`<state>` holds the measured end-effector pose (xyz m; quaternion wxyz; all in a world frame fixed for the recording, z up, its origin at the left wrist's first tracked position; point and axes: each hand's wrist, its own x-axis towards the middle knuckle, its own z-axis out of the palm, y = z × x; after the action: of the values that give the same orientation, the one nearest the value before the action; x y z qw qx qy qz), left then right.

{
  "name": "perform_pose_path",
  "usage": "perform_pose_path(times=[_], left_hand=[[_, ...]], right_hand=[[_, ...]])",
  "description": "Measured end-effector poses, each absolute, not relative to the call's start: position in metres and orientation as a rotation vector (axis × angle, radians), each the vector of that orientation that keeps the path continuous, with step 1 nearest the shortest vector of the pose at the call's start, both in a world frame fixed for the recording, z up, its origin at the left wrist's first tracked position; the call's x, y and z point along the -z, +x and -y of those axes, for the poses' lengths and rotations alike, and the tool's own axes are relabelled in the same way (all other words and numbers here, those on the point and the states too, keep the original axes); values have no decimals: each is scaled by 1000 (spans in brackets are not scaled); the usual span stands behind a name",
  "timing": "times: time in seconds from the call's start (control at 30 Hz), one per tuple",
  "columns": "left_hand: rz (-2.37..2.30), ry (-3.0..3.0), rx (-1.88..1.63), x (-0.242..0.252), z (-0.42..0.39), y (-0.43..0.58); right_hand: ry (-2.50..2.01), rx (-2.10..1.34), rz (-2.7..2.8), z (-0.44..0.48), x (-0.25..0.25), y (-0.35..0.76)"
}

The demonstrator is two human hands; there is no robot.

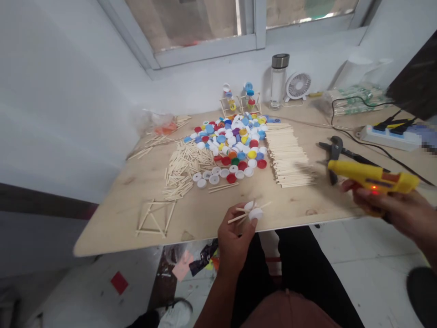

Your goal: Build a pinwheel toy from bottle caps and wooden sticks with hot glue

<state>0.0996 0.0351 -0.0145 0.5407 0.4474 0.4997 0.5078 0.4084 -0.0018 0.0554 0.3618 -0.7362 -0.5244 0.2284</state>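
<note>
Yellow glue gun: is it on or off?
On, it seems: a red light glows on the yellow plastic glue gun held in the right hand.

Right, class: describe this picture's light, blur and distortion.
Head view: soft daylight from the window, faint shadows; motion blur smears the glue gun in the right hand; the left hand and its cap are sharper; the wide lens bows the table edge; a pixelated patch sits beside the power strip.

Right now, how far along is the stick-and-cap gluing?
Done: two stick-and-cap models stand at the back, and a flat wooden stick frame lies front left. In hand: the left hand holds wooden sticks with white plastic caps; the right hand grips a yellow glue gun. Left: heaps of coloured bottle caps and loose sticks.
</note>
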Motion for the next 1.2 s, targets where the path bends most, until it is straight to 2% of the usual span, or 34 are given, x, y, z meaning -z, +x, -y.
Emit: perform_pose_path(times=[0.07,0.2,0.63,1.2], left_hand=[[-1196,1060,-1199,14,-35,101],[-1207,1048,-1223,13,-35,105],[-1233,1079,-1163,14,-36,100],[-1209,1138,-1168,15,-37,101]], right_hand=[[-1809,-948,1224,10,-49,384],[-1725,-1123,1330,18,-40,349],[-1810,-768,1705,15,-15,334],[-1763,-738,1732,15,-11,325]])
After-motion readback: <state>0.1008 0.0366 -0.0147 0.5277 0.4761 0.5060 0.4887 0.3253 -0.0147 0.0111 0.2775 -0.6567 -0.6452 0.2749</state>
